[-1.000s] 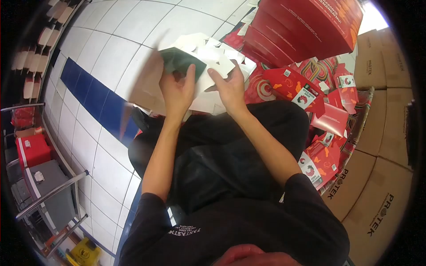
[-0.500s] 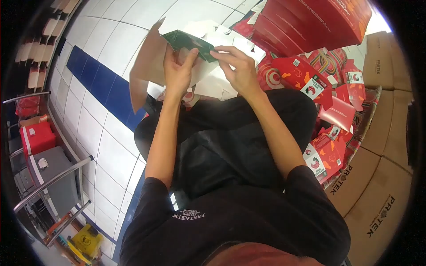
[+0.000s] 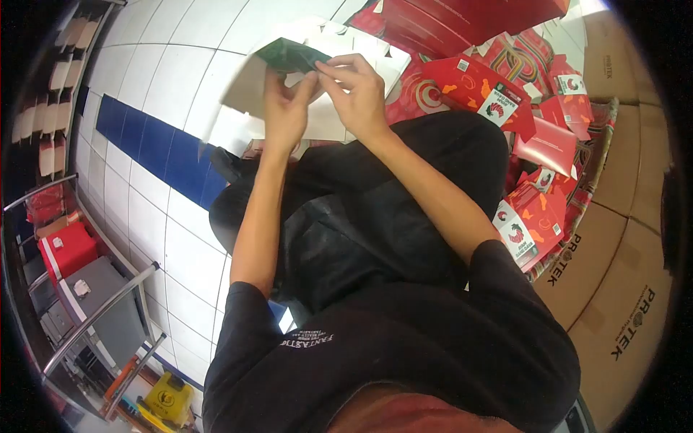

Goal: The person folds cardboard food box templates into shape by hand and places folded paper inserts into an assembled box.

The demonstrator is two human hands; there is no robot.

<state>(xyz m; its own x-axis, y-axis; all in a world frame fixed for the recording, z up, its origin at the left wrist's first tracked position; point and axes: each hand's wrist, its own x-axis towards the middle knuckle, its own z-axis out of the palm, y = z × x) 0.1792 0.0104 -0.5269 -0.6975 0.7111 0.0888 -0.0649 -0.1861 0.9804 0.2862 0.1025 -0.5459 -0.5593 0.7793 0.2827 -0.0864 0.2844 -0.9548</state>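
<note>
A folding carton (image 3: 247,88) with a dark green printed panel and a plain pale panel is held up over my lap. My left hand (image 3: 286,115) grips it from below, thumb up against the green part. At the green panel's right corner, the fingers of my right hand (image 3: 356,95) pinch the edge, close to my left thumb. Several flat white cartons (image 3: 372,61) lie just beyond both hands. My hands partly cover the carton's lower side.
Red printed boxes (image 3: 473,88) are piled on a patterned mat (image 3: 419,97) to my right, with larger red boxes (image 3: 440,25) behind. Brown cardboard boxes (image 3: 606,267) stand along the right edge. A metal-framed cart (image 3: 101,339) is at left, near a yellow object (image 3: 170,397).
Both hands and the carton sit slightly further left and higher in view, and my right fingers are closer to my left thumb. The carton's pale panel has swung; the camera view has shifted.
</note>
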